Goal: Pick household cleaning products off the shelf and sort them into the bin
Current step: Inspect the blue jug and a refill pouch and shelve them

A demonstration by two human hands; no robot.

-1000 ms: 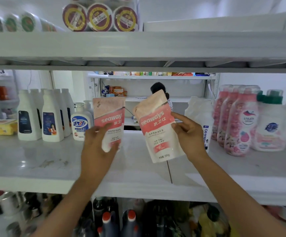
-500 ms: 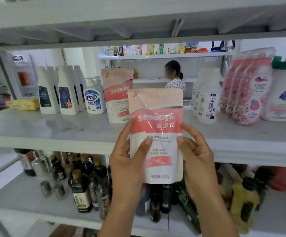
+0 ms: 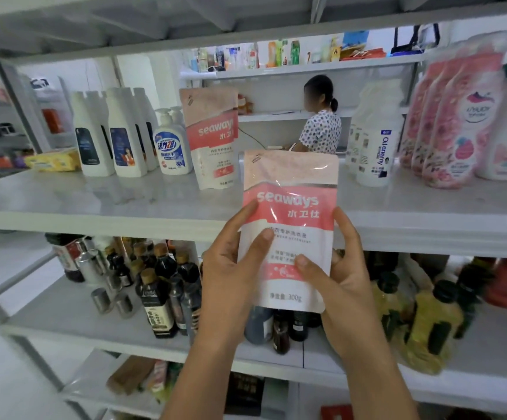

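In the head view, a pink Seaways pouch point(image 3: 288, 219) is held upright in front of the shelf point(image 3: 94, 204) edge, gripped at its sides by the left hand point(image 3: 231, 268) and the right hand point(image 3: 341, 268), fingers curled round it. 1 matching pouch point(image 3: 212, 137) is seen standing on the shelf.

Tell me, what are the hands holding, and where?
A pink and white pouch. The left hand grips its left edge, the right hand its right edge.

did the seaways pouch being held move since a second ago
Yes. The held pouch came down and forward: it was above the shelf beside the standing pouch, and now hangs across that shelf's front edge.
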